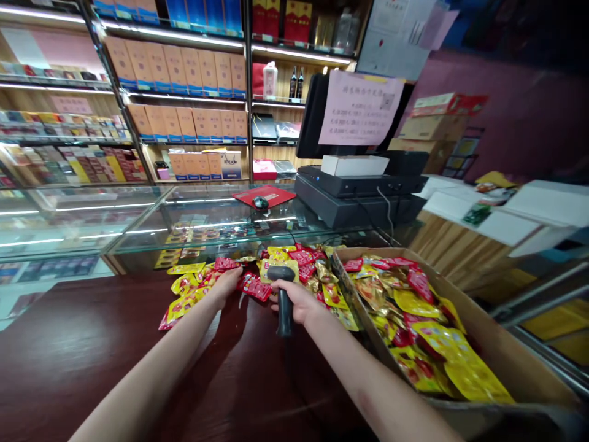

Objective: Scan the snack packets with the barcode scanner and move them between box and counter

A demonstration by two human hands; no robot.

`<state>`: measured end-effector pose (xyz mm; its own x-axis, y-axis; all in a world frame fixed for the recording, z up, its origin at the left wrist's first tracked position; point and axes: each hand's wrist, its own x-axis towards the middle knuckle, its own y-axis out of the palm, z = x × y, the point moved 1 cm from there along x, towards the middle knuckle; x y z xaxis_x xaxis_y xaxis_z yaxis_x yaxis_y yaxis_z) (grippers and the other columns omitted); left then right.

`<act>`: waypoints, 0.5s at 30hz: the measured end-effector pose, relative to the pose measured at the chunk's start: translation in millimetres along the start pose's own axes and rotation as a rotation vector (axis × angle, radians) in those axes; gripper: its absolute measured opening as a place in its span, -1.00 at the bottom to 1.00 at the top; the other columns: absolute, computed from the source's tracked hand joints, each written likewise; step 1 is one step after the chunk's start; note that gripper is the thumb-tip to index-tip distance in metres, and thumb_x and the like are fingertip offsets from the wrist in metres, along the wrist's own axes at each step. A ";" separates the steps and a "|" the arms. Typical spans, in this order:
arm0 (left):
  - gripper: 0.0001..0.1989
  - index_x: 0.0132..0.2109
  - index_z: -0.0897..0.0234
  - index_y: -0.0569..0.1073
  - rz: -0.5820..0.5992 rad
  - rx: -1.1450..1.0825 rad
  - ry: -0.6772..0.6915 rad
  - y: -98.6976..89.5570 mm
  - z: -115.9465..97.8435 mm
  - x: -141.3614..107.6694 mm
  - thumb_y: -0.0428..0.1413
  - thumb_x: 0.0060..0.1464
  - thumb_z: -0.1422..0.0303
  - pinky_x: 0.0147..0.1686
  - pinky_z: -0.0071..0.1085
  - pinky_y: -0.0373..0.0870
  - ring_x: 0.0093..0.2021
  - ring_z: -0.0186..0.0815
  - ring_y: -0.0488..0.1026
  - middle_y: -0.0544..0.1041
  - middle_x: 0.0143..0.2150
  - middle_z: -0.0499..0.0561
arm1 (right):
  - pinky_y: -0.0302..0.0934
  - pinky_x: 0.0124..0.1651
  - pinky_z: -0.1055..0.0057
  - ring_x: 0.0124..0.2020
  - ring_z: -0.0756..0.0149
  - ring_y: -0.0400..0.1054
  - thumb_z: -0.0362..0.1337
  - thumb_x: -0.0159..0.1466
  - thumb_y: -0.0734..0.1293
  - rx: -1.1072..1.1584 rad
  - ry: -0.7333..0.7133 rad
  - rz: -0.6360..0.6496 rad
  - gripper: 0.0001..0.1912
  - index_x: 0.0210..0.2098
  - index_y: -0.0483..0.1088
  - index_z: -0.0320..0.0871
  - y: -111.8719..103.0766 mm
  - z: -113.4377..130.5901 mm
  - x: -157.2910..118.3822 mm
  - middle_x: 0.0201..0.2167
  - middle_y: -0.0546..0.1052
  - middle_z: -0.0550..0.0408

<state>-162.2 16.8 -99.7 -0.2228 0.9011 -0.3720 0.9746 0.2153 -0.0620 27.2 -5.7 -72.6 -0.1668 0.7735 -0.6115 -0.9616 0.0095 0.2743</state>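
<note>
My right hand (pixel 297 301) is wrapped around the grip of a black handheld barcode scanner (pixel 285 310), its head pointing away over a yellow snack packet (pixel 264 268). My left hand (pixel 225 285) reaches to the pile, against a red snack packet (pixel 225 264); its fingers are mostly hidden, so its grip is unclear. Between and beyond the hands lie more shiny packets, among them a red one (pixel 256 286). Left of my left hand are yellow packets (pixel 184 304). Gold and red packets (pixel 334 294) are heaped right of the scanner.
An open cardboard box (pixel 510 344) holding many packets stands at the right. Behind the brown table (pixel 92 344) runs a glass counter (pixel 151 227) with a mouse (pixel 260 202) on a red mat. A register with a monitor (pixel 310 116) stands at its right end.
</note>
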 end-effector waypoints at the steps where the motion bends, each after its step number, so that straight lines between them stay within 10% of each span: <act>1: -0.67 -0.14 0.33 0.50 0.007 0.028 0.014 0.8 3.0 1.0 0.14 0.00 0.20 -0.19 -0.34 0.39 -0.11 -0.15 0.47 0.56 -0.15 0.15 | 0.29 -0.50 0.43 -0.63 0.42 0.29 -0.40 0.08 0.33 0.008 -0.003 -0.003 -0.91 -0.53 0.33 -0.22 -0.7 -3.8 2.1 -0.70 0.34 0.19; 9: -0.15 0.21 0.33 0.26 0.253 0.524 0.053 -8.5 22.1 -39.3 0.24 -0.19 0.02 -0.56 -0.48 0.37 -0.33 -0.22 0.50 0.54 -0.23 0.13 | 0.27 -0.46 0.50 -0.60 0.47 0.30 -0.40 -0.04 0.41 0.074 -0.170 -0.006 -0.86 -0.45 0.40 -0.22 -19.1 -28.2 -7.5 -0.64 0.41 0.22; 15: -0.35 0.01 0.32 0.43 0.525 0.622 0.015 25.3 28.3 -65.5 0.23 -0.19 0.01 -0.65 -0.56 0.27 -0.52 -0.30 0.48 0.53 -0.50 0.03 | 0.21 -0.52 0.48 -0.67 0.44 0.27 -0.33 -0.06 0.41 0.085 -0.234 0.058 -0.84 -0.47 0.39 -0.23 -30.3 -28.4 -22.2 -0.70 0.39 0.22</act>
<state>-122.2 -47.4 -103.1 0.2708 0.8327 -0.4830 0.7865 -0.4807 -0.3878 53.8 -41.1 -88.5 -0.1565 0.8998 -0.4073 -0.9284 0.0067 0.3716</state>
